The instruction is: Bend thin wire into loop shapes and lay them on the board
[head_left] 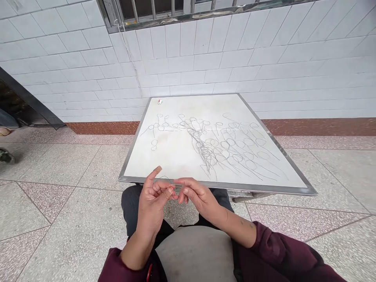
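Observation:
Close to the table's front edge, my left hand (152,201) pinches a thin dark wire (163,177) between thumb and fingers. The wire bends into a loop above those fingertips. My right hand (199,195) meets it from the other side, thumb and fingers closed on the same wire; its far end is too fine to follow. Beyond my hands, many thin wires with looped ends (207,150) lie tangled across the middle and right of the white table (164,160). A separate small piece with two rings (154,145) lies at the left.
A small red-and-white object (160,102) sits at the table's back left corner. Behind the table stands a white tiled wall (188,74) with a barred window (173,9). A pale cord (129,51) hangs down the wall. My knees are under the front edge.

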A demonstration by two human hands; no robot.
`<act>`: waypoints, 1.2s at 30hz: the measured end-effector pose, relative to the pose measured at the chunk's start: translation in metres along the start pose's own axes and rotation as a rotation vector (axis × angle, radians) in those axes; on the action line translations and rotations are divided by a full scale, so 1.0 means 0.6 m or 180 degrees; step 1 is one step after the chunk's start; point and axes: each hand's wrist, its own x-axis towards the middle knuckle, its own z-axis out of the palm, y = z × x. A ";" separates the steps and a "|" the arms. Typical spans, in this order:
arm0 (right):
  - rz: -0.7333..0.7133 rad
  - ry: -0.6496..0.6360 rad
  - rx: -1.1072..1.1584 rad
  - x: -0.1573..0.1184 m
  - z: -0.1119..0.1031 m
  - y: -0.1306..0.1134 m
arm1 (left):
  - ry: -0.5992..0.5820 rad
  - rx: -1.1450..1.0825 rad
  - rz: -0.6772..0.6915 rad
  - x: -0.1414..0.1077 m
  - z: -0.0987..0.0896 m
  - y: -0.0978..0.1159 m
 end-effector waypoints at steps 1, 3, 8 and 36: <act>-0.0013 0.0064 -0.0012 -0.001 0.000 0.000 | -0.0012 0.0030 -0.0012 0.000 -0.001 0.000; -0.0100 0.0235 -0.0078 -0.002 0.001 0.002 | 0.0006 0.0090 -0.0023 0.002 -0.003 0.000; -0.0609 0.0184 -0.1257 0.000 -0.004 0.001 | 0.0065 0.0333 0.0062 0.002 -0.010 -0.002; 0.0074 0.0039 -0.1632 0.012 -0.001 0.003 | 0.0208 0.1188 0.0177 -0.009 -0.009 -0.006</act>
